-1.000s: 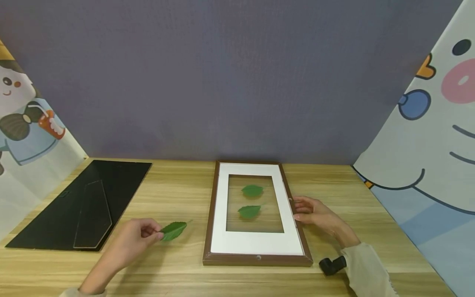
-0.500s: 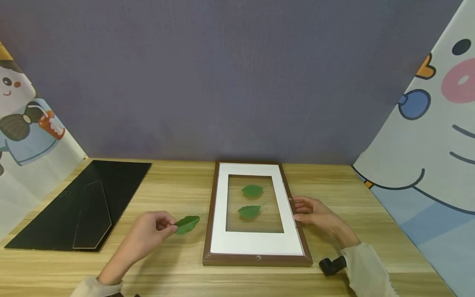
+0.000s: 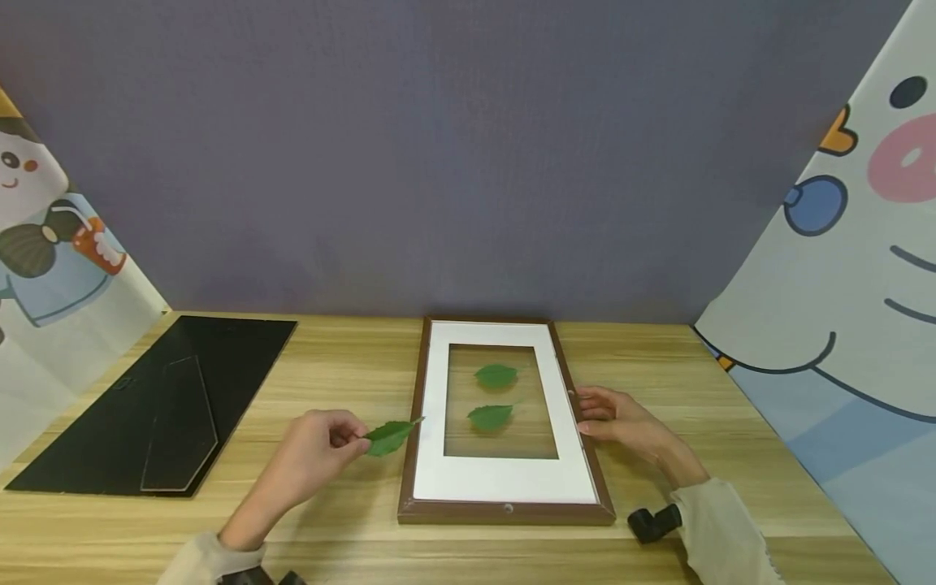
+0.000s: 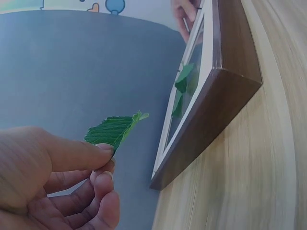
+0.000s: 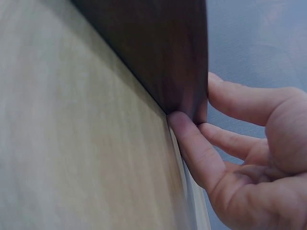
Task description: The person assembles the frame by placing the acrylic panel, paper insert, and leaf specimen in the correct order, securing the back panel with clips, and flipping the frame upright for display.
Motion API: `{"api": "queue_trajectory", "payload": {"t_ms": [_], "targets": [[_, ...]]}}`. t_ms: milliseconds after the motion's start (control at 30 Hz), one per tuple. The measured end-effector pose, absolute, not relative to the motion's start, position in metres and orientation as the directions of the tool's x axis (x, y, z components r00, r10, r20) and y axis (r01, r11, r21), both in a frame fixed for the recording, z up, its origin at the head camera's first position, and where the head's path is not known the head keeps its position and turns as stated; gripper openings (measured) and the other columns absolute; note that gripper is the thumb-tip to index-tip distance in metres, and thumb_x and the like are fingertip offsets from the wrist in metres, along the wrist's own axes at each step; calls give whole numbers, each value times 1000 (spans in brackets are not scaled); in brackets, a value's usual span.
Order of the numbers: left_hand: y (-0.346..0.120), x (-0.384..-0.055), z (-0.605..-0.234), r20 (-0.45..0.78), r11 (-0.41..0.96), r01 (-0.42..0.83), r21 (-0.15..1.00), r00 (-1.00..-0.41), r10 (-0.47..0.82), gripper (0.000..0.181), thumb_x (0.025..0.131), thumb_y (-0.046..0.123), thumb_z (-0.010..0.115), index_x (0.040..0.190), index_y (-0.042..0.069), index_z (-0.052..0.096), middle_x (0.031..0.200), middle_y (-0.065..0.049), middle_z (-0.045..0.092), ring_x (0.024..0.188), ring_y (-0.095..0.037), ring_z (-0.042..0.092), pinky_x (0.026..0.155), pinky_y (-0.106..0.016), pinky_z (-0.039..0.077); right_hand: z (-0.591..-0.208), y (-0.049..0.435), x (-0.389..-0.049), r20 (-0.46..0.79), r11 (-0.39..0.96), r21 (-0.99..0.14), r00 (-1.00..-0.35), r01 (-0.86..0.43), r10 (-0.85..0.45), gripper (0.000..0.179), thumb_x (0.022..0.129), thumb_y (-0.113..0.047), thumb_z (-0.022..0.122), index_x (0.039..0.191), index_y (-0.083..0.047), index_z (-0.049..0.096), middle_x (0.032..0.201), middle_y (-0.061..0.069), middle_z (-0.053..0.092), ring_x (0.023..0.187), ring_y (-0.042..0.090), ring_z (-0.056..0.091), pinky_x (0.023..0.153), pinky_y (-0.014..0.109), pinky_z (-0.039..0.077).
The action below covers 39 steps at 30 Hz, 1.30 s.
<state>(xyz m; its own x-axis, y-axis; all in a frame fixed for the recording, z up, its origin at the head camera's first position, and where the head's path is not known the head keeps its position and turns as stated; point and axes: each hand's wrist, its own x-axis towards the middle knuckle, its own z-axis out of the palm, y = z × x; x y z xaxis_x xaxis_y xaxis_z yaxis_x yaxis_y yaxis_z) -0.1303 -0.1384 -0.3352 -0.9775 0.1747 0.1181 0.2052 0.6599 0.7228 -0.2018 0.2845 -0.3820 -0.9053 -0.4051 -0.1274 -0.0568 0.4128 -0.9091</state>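
Note:
My left hand (image 3: 314, 455) pinches a green leaf (image 3: 387, 439) with a serrated edge between thumb and fingers. The leaf's stem end overlaps the left side of a brown picture frame (image 3: 453, 512) in the head view. The frame lies flat, with a white mat (image 3: 504, 479) around a see-through window. Two more green leaves, an upper leaf (image 3: 496, 375) and a lower leaf (image 3: 490, 418), lie inside that window. At the frame's right side, my right hand (image 3: 625, 422) grips the edge; the right wrist view has its fingers (image 5: 192, 143) against the brown side.
A black backing board (image 3: 234, 366) with a stand outline lies on the left of the wooden table (image 3: 351, 374). A grey panel (image 3: 468, 162) rises behind the table. Printed cartoon sheets flank it, including a right sheet (image 3: 790, 301).
My left hand has moved rightward and slightly away from me, bringing the pinched leaf up to the frame's left side. My right hand and the frame stay put.

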Motion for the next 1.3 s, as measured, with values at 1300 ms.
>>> {"api": "queue_trajectory", "payload": {"t_ms": [1300], "targets": [[-54,-161,-349,305,540,488,686,-866,396,17,76,-12,59,77,3,66,74,-2,64,67,-7,55,57,-16,48,-385,286,-205,-138,427,-904,-915,-41,-380,71,89,-13,66,143,11,26,137,34,36,123,44,43,94,37,50]]}}
